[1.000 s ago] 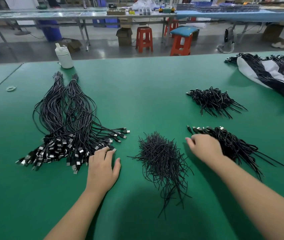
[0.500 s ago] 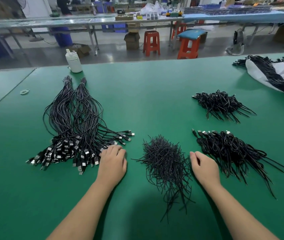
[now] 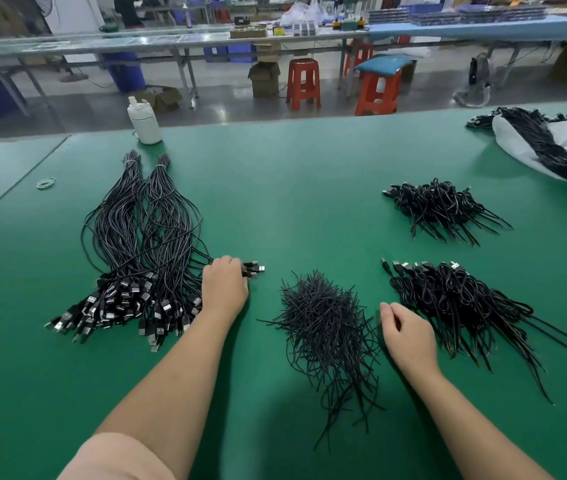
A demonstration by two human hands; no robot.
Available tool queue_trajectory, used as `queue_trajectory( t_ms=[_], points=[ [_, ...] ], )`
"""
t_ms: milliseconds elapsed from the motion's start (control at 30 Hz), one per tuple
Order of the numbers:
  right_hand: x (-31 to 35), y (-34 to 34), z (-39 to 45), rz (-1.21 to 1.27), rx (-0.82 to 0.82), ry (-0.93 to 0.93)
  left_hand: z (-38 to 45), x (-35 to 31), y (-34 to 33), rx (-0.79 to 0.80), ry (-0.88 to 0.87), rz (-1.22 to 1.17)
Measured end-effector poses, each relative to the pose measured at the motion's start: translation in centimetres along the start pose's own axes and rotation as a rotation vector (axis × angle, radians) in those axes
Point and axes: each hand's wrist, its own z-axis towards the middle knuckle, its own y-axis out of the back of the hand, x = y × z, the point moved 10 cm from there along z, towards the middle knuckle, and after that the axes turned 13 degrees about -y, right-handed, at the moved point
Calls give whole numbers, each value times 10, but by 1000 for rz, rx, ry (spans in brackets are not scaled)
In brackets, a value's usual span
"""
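A big fan of long black USB cables (image 3: 143, 244) lies at the left of the green table (image 3: 292, 188), plugs toward me. My left hand (image 3: 225, 289) sits at its right edge, fingers curled down over a few cable ends whose plugs (image 3: 255, 269) stick out past the fingertips. In the middle lies a heap of short black wire ties (image 3: 323, 323). My right hand (image 3: 408, 337) rests at that heap's right edge with curled fingers; whether it pinches a tie does not show. To its right is a pile of coiled, tied cables (image 3: 455, 299).
A second pile of coiled cables (image 3: 438, 206) lies farther back on the right. A white bag with more cable bundles (image 3: 559, 140) is at the far right. A white bottle (image 3: 144, 121) stands at the table's far edge, with rubber bands (image 3: 46, 182) at the left. Red stools (image 3: 303, 83) stand beyond.
My left hand moved forward and right along the cable fan to the outermost plugs and curled over them. My right hand left the coiled pile and came back to the tie heap's edge.
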Motion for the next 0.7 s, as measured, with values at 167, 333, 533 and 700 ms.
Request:
queue_trajectory(
  t_ms=[167,333,533,700],
  points=[
    [0,2,1,26,-3,-21,-6,15,19,-171,118,-378],
    [-1,2,0,42,-2,-29,-22,19,38,-148,126,-573],
    [-4,1,1,90,7,-45,-56,-24,63,-43,238,-1629],
    [-5,7,10,283,112,-193,-80,-69,90,164,155,-1714]
  ],
)
